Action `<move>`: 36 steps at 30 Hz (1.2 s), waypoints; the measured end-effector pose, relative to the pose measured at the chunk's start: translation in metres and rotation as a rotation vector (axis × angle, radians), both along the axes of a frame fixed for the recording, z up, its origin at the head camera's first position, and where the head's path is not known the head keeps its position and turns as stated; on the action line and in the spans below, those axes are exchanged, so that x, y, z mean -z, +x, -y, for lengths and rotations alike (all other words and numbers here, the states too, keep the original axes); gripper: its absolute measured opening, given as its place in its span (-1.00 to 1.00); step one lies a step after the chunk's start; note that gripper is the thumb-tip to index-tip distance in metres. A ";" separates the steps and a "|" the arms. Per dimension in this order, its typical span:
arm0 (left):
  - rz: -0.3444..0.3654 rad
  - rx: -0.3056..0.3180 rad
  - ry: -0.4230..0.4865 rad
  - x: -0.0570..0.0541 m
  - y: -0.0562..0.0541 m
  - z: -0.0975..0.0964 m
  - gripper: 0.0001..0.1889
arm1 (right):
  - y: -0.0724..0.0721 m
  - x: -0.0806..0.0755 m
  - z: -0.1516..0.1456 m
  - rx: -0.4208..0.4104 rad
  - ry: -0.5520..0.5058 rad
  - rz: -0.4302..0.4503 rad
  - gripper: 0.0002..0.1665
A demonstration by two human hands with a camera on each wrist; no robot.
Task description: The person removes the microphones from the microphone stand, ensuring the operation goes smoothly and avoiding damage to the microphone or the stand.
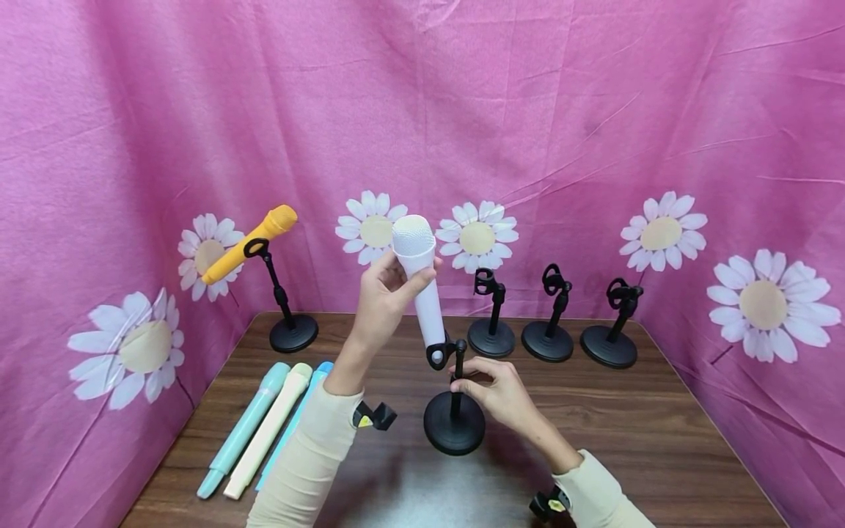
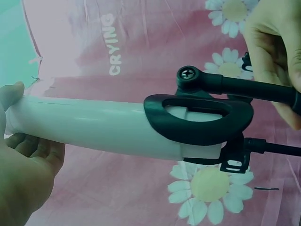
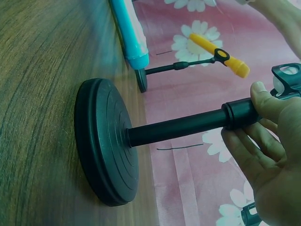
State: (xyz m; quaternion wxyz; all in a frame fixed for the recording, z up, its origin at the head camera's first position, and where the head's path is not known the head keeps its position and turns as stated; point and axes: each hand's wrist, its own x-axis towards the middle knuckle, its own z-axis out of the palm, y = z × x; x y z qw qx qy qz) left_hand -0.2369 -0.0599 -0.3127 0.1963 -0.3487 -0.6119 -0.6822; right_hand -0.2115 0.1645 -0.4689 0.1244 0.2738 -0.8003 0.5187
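Observation:
A white microphone (image 1: 428,308) leans in the head view, its mesh head up and its lower end inside the clip (image 2: 197,118) of a black microphone stand (image 1: 455,422). Just below the mesh head, my left hand (image 1: 383,301) grips the microphone between thumb and fingers. My right hand (image 1: 495,389) pinches the stand's upright post near its top, as the right wrist view also shows around the collar (image 3: 240,113). The stand's round base (image 3: 106,141) appears level on the wooden table.
A yellow microphone (image 1: 247,246) rests in another stand (image 1: 293,332) at the back left. Teal (image 1: 244,425), cream (image 1: 269,429) and blue (image 1: 290,433) microphones lie at the left, the blue one partly behind my arm. Three stands (image 1: 491,337) (image 1: 548,341) (image 1: 609,346) holding no microphones line the back right.

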 end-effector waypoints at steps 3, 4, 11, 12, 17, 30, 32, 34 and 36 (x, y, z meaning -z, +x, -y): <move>0.004 -0.007 0.019 -0.001 0.000 0.000 -0.57 | 0.000 0.001 0.000 0.002 -0.001 -0.007 -0.73; 0.006 -0.009 0.028 -0.001 0.000 0.001 -0.56 | 0.000 0.001 0.000 0.003 -0.001 -0.010 -0.72; -0.020 -0.012 0.130 -0.008 0.000 0.005 -0.61 | 0.000 0.000 0.001 0.001 -0.005 -0.011 -0.72; -0.021 -0.011 0.145 -0.010 0.000 0.006 -0.64 | 0.001 0.000 0.001 0.003 -0.005 -0.009 -0.73; -0.016 -0.005 0.209 -0.013 -0.001 0.010 -0.72 | 0.001 0.000 0.000 0.007 -0.006 -0.003 -0.75; -0.010 -0.047 0.235 -0.019 0.000 0.020 -0.70 | 0.001 -0.001 0.001 0.015 -0.004 -0.002 -0.72; -0.001 -0.037 0.239 -0.018 0.000 0.021 -0.67 | 0.001 -0.001 0.001 0.014 -0.005 0.000 -0.71; 0.003 -0.018 0.238 -0.018 0.000 0.022 -0.70 | 0.001 -0.001 0.001 0.012 -0.005 0.002 -0.70; 0.007 -0.003 0.230 -0.017 -0.001 0.024 -0.71 | 0.001 -0.001 0.001 0.008 -0.006 0.001 -0.68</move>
